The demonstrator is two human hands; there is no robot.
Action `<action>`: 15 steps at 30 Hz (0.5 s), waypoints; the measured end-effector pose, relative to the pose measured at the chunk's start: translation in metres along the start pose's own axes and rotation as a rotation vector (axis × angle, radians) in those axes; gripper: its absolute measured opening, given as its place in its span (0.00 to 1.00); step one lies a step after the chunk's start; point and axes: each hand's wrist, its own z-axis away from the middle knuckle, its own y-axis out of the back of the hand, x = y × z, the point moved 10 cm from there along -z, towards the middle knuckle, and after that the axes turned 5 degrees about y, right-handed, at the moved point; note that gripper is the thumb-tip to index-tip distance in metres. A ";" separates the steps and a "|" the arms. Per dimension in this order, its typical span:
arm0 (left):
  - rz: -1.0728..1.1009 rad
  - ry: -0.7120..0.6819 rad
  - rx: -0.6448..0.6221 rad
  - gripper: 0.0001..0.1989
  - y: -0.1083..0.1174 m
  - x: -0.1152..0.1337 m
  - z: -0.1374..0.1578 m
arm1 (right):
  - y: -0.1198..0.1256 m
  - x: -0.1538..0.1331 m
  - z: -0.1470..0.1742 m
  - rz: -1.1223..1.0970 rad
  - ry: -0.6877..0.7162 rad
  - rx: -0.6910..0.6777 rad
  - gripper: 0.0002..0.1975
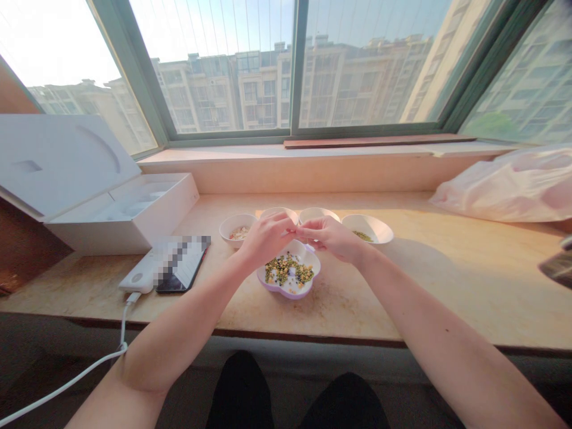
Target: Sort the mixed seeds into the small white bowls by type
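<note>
My left hand (269, 234) and my right hand (329, 236) meet at their fingertips above a lilac-rimmed, flower-shaped bowl (291, 294). The fingers of both are closed in a pinch; whatever lies between them is too small or hidden to name. Mixed beans (286, 268), green, yellow and dark, are spread over the bowl's white inside. In a row behind stand several white bowls. The left bowl (224, 234) contains pale bits, and the right bowl (382, 231) has small green beans (363, 236). My hands partly cover the two middle bowls (279, 211), so their contents are hidden.
At the left, a white power bank (138, 275) with a cable (123, 322) lies beside a phone (190, 268). Behind them is an open white box (165, 205). A white plastic bag (513, 185) rests at the right. The counter's front edge (313, 339) runs above my knees; windows are behind.
</note>
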 end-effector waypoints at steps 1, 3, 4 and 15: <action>-0.005 0.014 -0.005 0.07 0.000 0.000 0.000 | 0.001 -0.001 0.000 0.017 0.008 0.008 0.25; -0.010 0.051 -0.030 0.07 0.000 0.000 0.000 | 0.008 -0.007 0.000 0.093 0.041 0.063 0.24; -0.015 0.064 -0.060 0.08 -0.001 0.000 0.001 | 0.016 -0.011 0.001 0.164 0.070 0.116 0.22; -0.130 -0.148 -0.589 0.04 -0.048 0.010 0.032 | 0.062 -0.016 0.000 1.104 0.066 0.336 0.13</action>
